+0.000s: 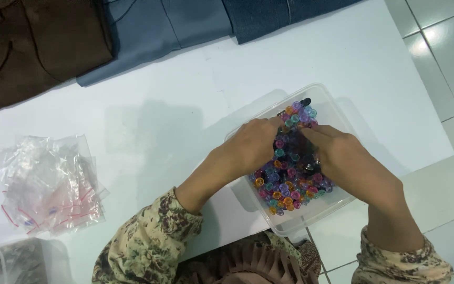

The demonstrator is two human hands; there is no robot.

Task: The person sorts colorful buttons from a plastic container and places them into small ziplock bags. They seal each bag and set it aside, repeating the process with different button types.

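A clear plastic box (326, 209) sits near the right edge of the white table (174, 121). It is full of several small round pieces (286, 185) in purple, pink, orange, teal and black. My left hand (252, 144) reaches into the box from the left, its fingers curled down among the pieces. My right hand (342, 155) comes in from the right, its fingertips pinched together over the pieces near the left hand. What the fingertips hold is hidden.
A pile of small clear zip bags (48, 181) lies at the left. Another clear container (11, 263) shows at the bottom left corner. Folded brown cloth (32, 42) and blue cloth (169, 26) lie along the far edge. Tiled floor (442, 68) is at the right.
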